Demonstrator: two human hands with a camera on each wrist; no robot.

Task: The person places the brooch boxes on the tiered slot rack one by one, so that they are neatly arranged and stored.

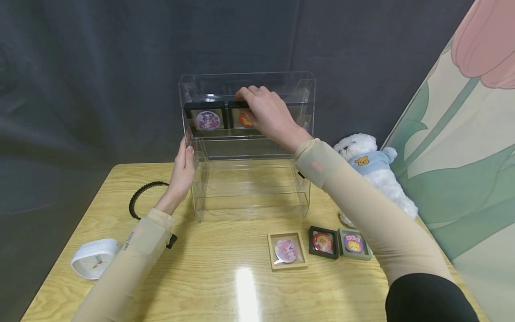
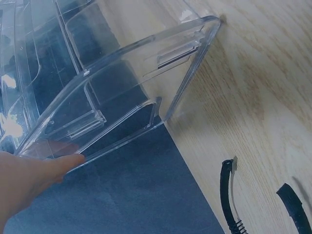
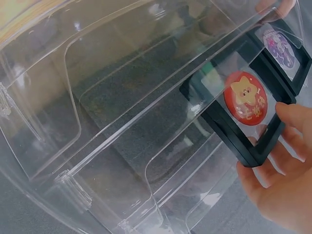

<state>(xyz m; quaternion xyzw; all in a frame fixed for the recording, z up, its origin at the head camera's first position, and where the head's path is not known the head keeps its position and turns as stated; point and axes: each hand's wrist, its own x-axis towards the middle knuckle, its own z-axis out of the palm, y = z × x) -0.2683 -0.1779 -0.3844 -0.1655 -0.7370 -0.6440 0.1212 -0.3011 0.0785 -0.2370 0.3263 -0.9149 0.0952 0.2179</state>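
A clear acrylic display rack (image 1: 251, 201) stands upright on the wooden table. On its upper tier, my right hand (image 1: 271, 114) grips a black-framed case with a red round badge (image 3: 246, 99); thumb and fingers hold the frame's edge in the right wrist view. Right beside it on that tier sits another black-framed case with a purple badge (image 1: 208, 120). My left hand (image 1: 183, 172) holds the rack's left side panel; in the left wrist view the thumb lies along the panel's edge, with fingers seen through the plastic.
In front of the rack lie a tan-framed case (image 1: 287, 251), a black-framed case (image 1: 323, 242) and a green-framed case (image 1: 355, 244). A white plush toy (image 1: 386, 183) is at right. A white clock (image 1: 95, 258) and a black ridged band (image 1: 138, 197) are at left.
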